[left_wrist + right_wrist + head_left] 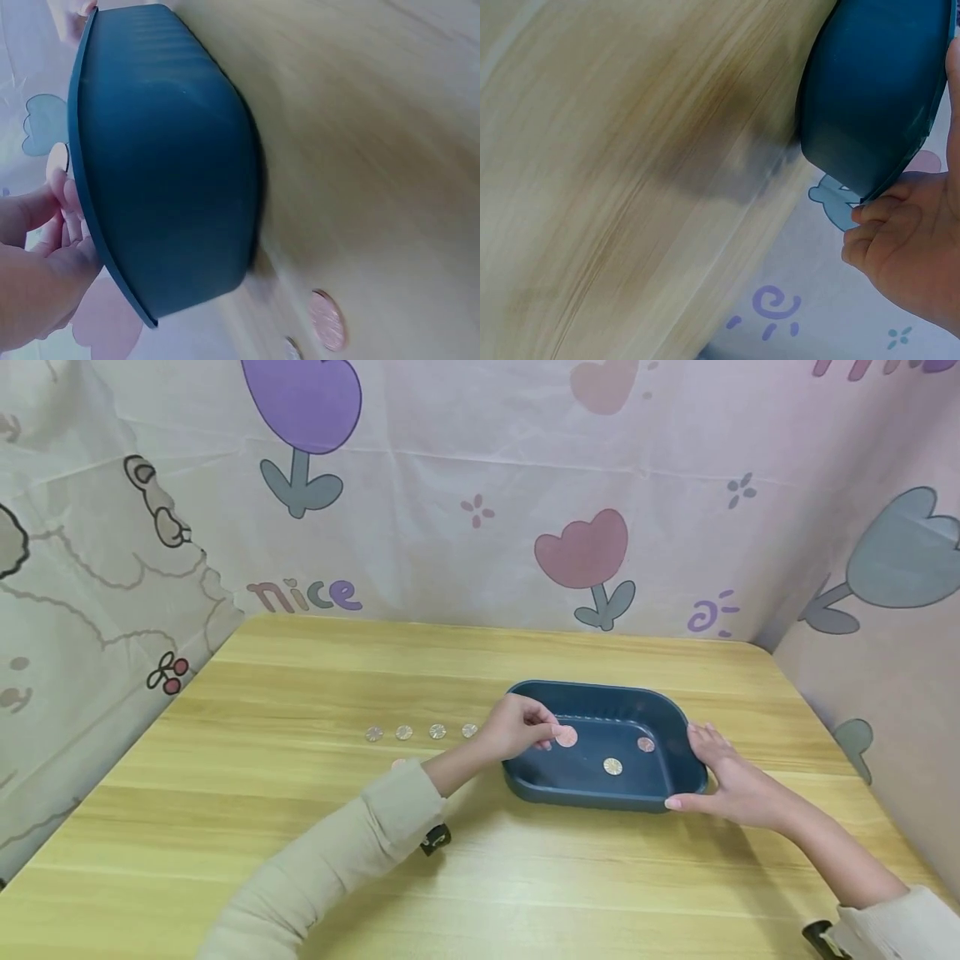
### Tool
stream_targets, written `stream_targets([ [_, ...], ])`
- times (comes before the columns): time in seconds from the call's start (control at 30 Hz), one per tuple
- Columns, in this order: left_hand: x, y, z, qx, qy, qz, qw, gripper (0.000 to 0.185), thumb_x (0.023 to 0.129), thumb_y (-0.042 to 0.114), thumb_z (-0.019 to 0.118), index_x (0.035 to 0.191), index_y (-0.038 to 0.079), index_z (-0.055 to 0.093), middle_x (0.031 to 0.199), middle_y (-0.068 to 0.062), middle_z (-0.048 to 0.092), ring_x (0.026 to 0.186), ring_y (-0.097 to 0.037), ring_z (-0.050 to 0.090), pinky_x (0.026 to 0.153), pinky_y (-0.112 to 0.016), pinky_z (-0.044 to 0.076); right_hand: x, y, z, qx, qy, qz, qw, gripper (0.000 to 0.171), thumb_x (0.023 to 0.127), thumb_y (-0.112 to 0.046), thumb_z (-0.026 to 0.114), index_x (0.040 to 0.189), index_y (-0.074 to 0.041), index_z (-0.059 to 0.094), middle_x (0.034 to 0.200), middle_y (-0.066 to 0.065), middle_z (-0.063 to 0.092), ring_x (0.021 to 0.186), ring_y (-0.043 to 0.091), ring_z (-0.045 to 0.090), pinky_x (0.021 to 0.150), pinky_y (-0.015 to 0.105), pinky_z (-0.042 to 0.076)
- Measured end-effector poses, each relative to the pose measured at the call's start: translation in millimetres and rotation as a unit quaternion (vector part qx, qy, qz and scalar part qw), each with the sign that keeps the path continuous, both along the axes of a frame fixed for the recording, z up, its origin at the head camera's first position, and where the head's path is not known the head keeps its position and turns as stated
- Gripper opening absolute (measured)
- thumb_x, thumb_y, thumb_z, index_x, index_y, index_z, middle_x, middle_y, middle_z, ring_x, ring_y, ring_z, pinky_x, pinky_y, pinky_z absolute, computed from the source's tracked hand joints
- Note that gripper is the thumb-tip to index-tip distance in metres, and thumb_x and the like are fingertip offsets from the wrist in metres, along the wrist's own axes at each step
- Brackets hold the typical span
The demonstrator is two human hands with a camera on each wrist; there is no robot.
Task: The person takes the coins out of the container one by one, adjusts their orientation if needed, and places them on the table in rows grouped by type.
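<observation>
My left hand [517, 727] reaches over the left side of a dark blue plastic basin [592, 796], pinching a copper-coloured coin [567, 737] between thumb and fingertips. In the left wrist view that coin [58, 158] shows just beyond the basin's rim. Inside the basin lie a pale gold coin [612, 767] and a copper-coloured coin [646, 744]. My right hand [738, 785] holds the basin's right end, thumb at the near rim and fingers at the far part of that end. In the right wrist view its fingertips [859, 215] curl at the rim.
A row of several silvery coins [437, 731] lies on the wooden table [225, 827] left of the basin. Another copper-coloured coin [398, 763] is partly hidden by the left sleeve [337, 852]. A patterned cloth [435, 560] hangs behind the table and along its sides.
</observation>
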State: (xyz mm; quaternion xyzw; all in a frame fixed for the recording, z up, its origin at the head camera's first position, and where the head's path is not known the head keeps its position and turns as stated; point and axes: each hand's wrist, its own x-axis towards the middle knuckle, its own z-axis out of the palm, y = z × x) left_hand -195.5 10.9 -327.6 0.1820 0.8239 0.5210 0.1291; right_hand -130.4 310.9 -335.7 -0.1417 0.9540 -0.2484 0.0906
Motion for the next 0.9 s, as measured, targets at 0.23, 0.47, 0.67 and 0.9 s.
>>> stream_targets([
  [0.23,1.6,-17.6,-3.5,0.019,-0.004,0.031,0.9993,0.013,0.086,0.007,0.064,0.088,-0.005,0.067,0.078,-0.018,0.067,0.075,-0.033,0.067,0.069,-0.037,0.058,0.7,1.0,-0.2,0.001,0.003,0.003,1.000,0.109,0.074,-0.041,0.075,0.141,0.015,0.010,0.148,0.036,0.008,0.137,0.051,-0.003,0.103,0.070,0.010],
  [0.47,4.5,-40.5,-0.6,0.029,0.004,0.047,0.9985,0.015,0.086,0.010,0.065,0.089,-0.004,0.067,0.085,-0.024,0.067,0.068,-0.024,0.065,0.070,-0.034,0.058,0.6,0.8,0.2,0.003,0.008,0.003,1.000,0.109,0.073,-0.041,0.075,0.141,0.015,0.011,0.148,0.036,0.009,0.137,0.051,-0.002,0.103,0.070,0.010],
  [0.67,9.0,-68.6,-1.5,0.007,0.011,0.061,0.9981,0.017,0.085,0.015,0.068,0.087,-0.001,0.067,0.082,-0.019,0.067,0.070,-0.025,0.063,0.071,-0.037,0.056,0.4,0.3,-0.3,0.005,0.009,0.002,1.000,0.109,0.074,-0.042,0.075,0.141,0.015,0.011,0.148,0.036,0.009,0.137,0.052,-0.002,0.104,0.070,0.010],
  [0.9,13.0,-104.0,-7.4,-0.028,0.016,0.076,0.9966,0.014,0.086,0.014,0.066,0.089,0.000,0.067,0.081,-0.019,0.066,0.065,-0.012,0.058,0.066,-0.033,0.054,0.5,0.7,-0.8,0.009,0.011,0.001,1.000,0.109,0.073,-0.042,0.075,0.141,0.015,0.011,0.148,0.036,0.010,0.137,0.051,-0.001,0.103,0.070,0.011],
])
